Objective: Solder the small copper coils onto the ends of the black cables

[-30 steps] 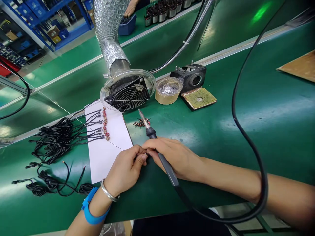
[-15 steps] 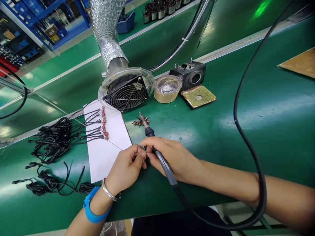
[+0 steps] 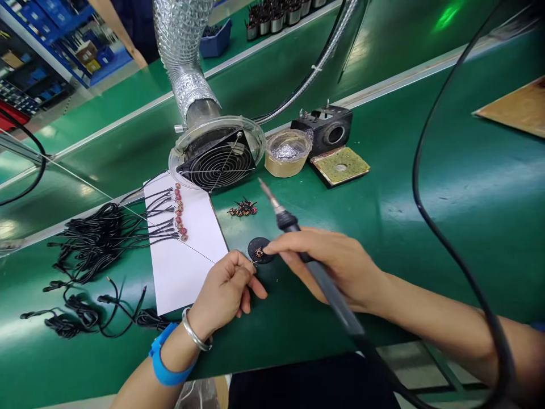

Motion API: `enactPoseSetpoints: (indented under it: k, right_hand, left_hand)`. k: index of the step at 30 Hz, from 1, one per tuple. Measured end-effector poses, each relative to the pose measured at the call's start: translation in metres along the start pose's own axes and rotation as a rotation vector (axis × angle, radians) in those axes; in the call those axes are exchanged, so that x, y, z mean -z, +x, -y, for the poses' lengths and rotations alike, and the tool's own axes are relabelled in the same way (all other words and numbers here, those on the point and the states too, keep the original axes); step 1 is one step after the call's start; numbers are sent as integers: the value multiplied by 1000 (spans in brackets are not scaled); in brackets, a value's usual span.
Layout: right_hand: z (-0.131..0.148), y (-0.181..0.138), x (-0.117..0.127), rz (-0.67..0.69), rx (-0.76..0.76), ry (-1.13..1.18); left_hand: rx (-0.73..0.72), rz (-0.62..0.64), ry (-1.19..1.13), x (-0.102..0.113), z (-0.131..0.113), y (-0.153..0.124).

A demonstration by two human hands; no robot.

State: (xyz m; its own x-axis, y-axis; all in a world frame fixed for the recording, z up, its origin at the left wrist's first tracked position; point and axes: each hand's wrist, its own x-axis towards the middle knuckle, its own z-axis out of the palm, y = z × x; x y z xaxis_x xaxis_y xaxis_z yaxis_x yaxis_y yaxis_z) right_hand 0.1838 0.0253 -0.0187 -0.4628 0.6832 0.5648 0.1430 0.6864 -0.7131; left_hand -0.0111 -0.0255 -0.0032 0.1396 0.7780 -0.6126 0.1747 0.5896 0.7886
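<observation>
My left hand (image 3: pixel 230 284) is closed, thumb against forefinger, on a thin strand of solder wire (image 3: pixel 193 247) that stretches in from the upper left. Just beyond its fingertips lies a round black disc (image 3: pixel 264 258) with a small toothed copper-coloured part (image 3: pixel 259 252) on it. My right hand (image 3: pixel 336 264) grips a soldering iron (image 3: pixel 293 221) by its dark handle, tip raised and pointing up and left. Its forefinger reaches over the disc's right edge; whether it touches cannot be told. A small pile of similar toothed parts (image 3: pixel 243 208) rests farther back.
White paper (image 3: pixel 191 278) carries a row of small reddish parts on black cables (image 3: pixel 97 238). A fume-extractor fan (image 3: pixel 221 165) hangs behind. Beyond are a solder-filled round tub (image 3: pixel 287 165), iron stand (image 3: pixel 326 130) and sponge tray (image 3: pixel 340 166). Another person's arm (image 3: pixel 121 31) shows upper left.
My right hand has moved right and away from my left with the soldering iron, uncovering the black disc. My left hand stays nearly in place. Another person's arm has appeared at upper left.
</observation>
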Motion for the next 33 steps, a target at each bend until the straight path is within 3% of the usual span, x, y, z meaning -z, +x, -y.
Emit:
enactPoseSetpoints:
  k: [4, 8, 33]
  right_hand:
    - [14, -17, 12, -181, -74, 72]
    - [19, -33, 14, -224, -131, 119]
    - [20, -39, 11, -109, -141, 123]
  left_hand:
    - [-3, -26, 17, -3, 1, -1]
    - [-4, -42, 45, -5, 3, 0]
    - [-25, -27, 165, -9, 0, 1]
